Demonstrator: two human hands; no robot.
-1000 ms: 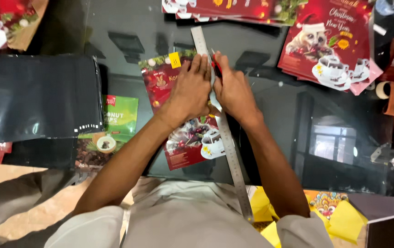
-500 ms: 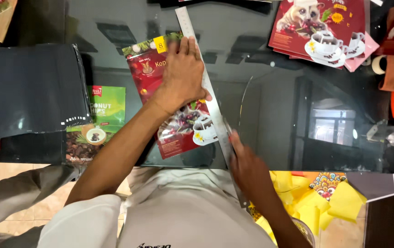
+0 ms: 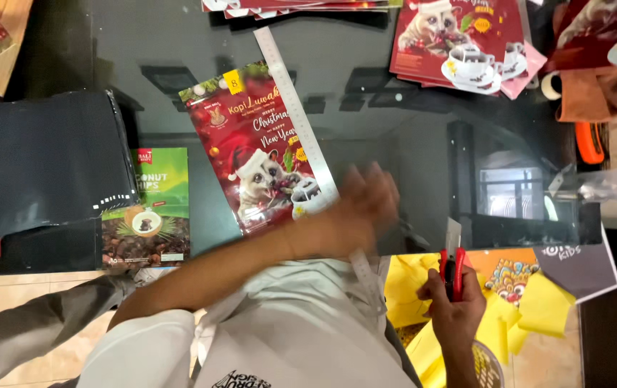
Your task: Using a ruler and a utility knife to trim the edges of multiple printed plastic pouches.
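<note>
Cutter (image 3: 453,260), red with its blade up, sits gripped in my right hand (image 3: 454,310) over yellow paper scraps (image 3: 410,287). Farther out, my left hand (image 3: 362,205) blurs with fingers loosely spread beside the metal ruler (image 3: 295,115), which lies on the red printed sheet (image 3: 254,154) atop the glass table (image 3: 409,136).

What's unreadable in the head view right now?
- Left hand: motion-blurred, so contact with the metal ruler can't be told.
- Ruler's lower end: hidden behind the left forearm and shirt.
- Red cutter in right hand: handle hidden by the fist.
- Red sheets: cut off by top edge.
</note>
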